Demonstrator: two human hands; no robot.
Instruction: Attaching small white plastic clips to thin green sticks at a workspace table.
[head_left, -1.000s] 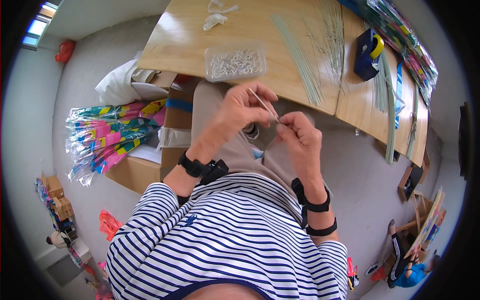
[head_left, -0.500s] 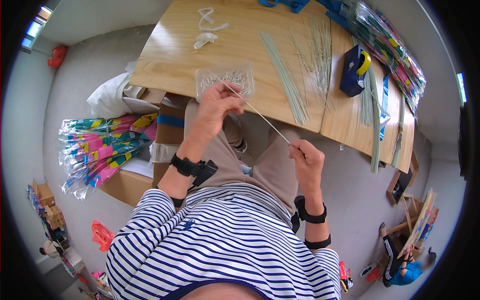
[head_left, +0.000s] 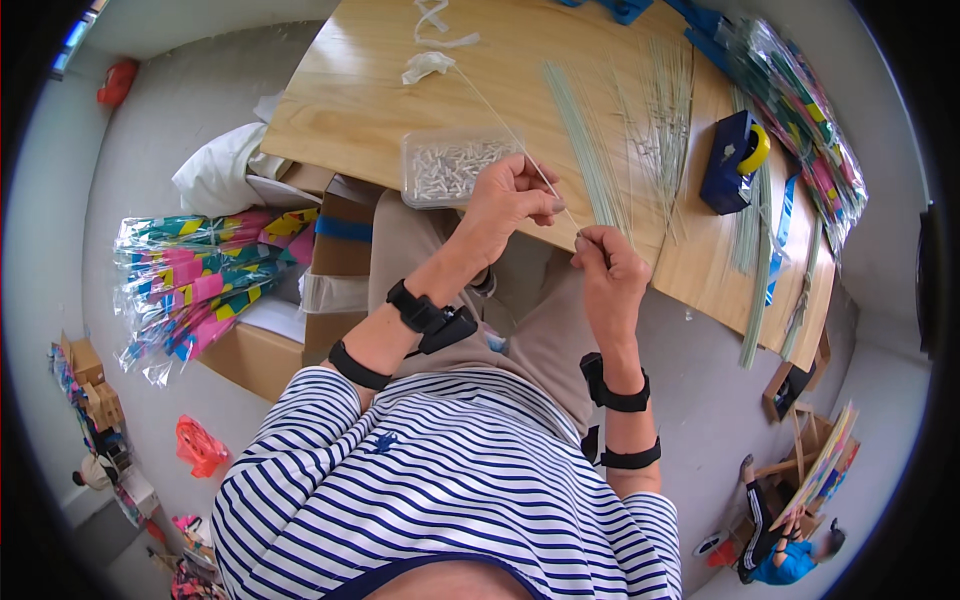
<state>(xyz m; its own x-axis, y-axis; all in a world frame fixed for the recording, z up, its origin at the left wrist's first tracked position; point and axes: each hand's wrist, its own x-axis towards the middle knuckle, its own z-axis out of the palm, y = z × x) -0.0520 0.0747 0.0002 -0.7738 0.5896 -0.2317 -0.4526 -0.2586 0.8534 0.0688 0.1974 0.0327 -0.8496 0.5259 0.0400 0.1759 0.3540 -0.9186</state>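
Note:
A thin pale rod (head_left: 497, 116) slants over the table's front edge, its far end pointing toward a crumpled white scrap. My left hand (head_left: 510, 203) is closed round the rod partway along, thumb against the fingers. At its near end, my right hand (head_left: 613, 272) pinches with thumb and forefinger; the tip is hidden there. Just left of my left hand stands a clear plastic box (head_left: 407, 170) with many small whitish tube-like pieces (head_left: 460, 168) inside. Beyond my right hand, a row of similar pale rods (head_left: 588, 140) lies on the wooden table (head_left: 350, 100).
Looser rods (head_left: 665, 130) and a dark blue tape dispenser (head_left: 727, 165) lie to the right. Wrapped colourful bundles (head_left: 815, 130) rest at the far right. Beside my left knee are a cardboard box (head_left: 250, 350) and another wrapped bundle (head_left: 200, 280). A person in blue (head_left: 790, 560) sits lower right.
Both hands have come closer together. My left hand has shifted right along the rod, away from over the clear box, and my right hand has moved up toward the table edge.

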